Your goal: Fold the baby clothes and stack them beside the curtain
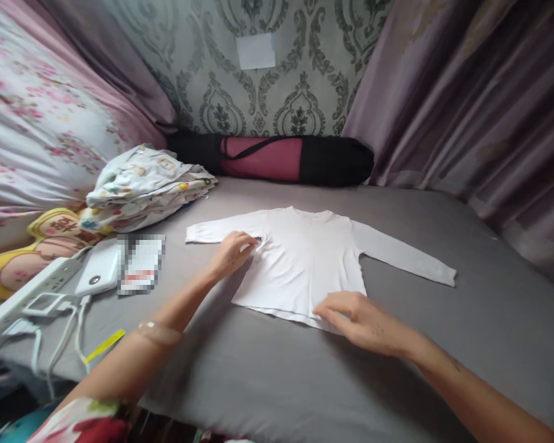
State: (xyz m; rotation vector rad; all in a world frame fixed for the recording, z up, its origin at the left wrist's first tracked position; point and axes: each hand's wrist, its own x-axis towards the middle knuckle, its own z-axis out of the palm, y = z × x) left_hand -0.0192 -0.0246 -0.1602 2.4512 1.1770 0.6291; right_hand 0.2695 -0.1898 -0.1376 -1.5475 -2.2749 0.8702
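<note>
The white shirt (307,264) lies mid-scene on the grey sheet (489,344), neck at the far side and hem at the near side. Its 2 sleeves reach out left and right, which seems to leave the body mostly flat. The left hand (233,255) has its grip closed on fabric just below the left sleeve; creases fan from there, so the pull seems to fall on that side. The right hand (357,317) touches the near hem toward its right end, where 2 edges show slightly offset; whether its grip pinches the cloth or only rests there, I cannot tell. The piled clothes (148,181) sit at far left, apart from the shirt, which leaves it room to spread.

Of containers, 1 long black-and-maroon bag (263,159) lies along the far wall, contents hidden. At left, the power strip (50,283) holds plugs in its sockets, beside a white device (101,264) with a cable near it.
</note>
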